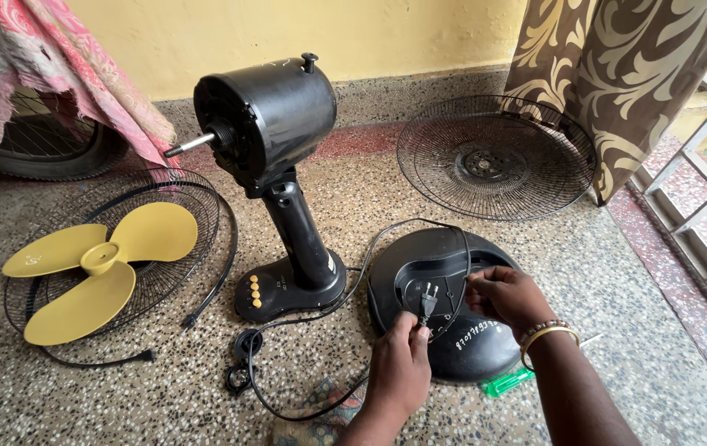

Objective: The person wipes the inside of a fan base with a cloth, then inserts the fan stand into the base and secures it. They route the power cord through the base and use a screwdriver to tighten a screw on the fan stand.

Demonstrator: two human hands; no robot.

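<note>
Black plug (427, 299) pinched upright in left hand (399, 363) fingertips, lower centre of frame, over the round black fan base (485, 351) on the floor. Right hand (506, 293) just right of it, apparently pinching the cord (386, 235); its grip is partly hidden.

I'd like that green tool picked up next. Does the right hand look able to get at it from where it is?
Probably yes. The green tool lies on the floor beside the black base, just under the right hand's wrist, with nothing over it.
</note>
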